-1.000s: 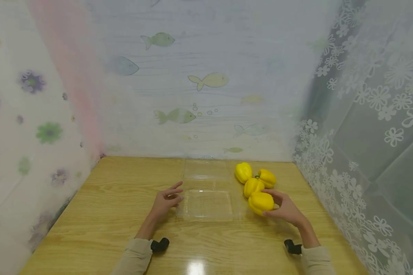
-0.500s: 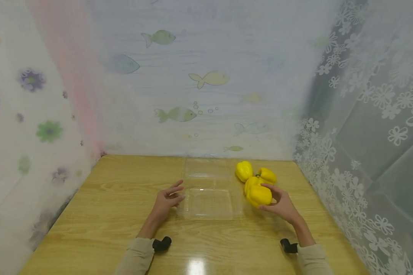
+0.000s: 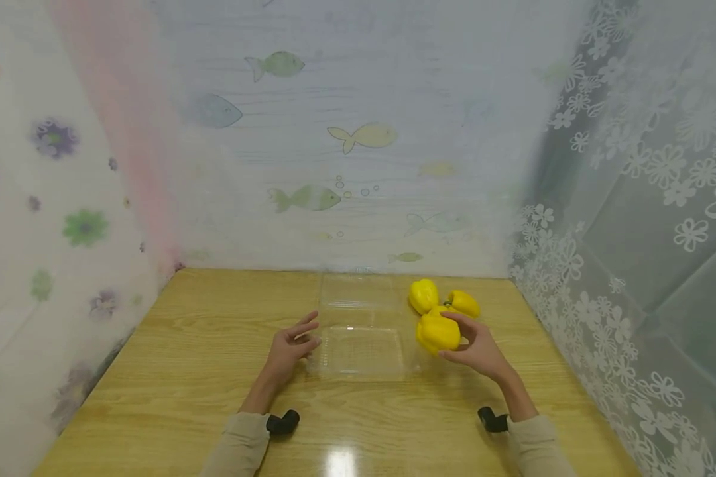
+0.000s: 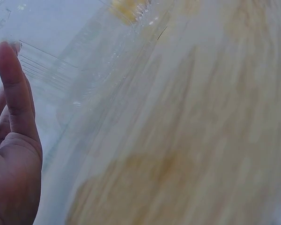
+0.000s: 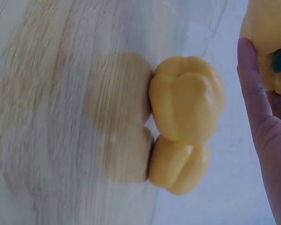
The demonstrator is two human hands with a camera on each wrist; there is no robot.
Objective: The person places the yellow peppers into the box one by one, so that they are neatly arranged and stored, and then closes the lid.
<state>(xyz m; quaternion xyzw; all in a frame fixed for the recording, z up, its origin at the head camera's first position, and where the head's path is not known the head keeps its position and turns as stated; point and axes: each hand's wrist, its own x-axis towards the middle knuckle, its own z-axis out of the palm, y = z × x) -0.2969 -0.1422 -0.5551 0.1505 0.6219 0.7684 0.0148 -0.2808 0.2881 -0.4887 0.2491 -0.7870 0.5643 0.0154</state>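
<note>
My right hand (image 3: 458, 336) grips a yellow bell pepper (image 3: 437, 333) and holds it above the table, just right of an open clear plastic clamshell box (image 3: 360, 354). In the right wrist view the held pepper (image 5: 267, 33) shows its green stem beside my fingers (image 5: 253, 89). My left hand (image 3: 305, 336) rests with relaxed fingers against the box's left edge. The left wrist view shows straight fingers (image 4: 11, 89) beside the clear plastic (image 4: 79, 70). The box's lid (image 3: 358, 295) lies flat behind its base.
More yellow peppers (image 3: 423, 295) (image 3: 465, 303) lie on the wooden table (image 3: 203, 344) behind my right hand; two of them (image 5: 187, 98) (image 5: 180, 161) touch each other. Patterned plastic sheets wall the table at the back, left and right.
My right hand has lifted the pepper off the table and carried it left and up, towards the box. My left hand has barely moved.
</note>
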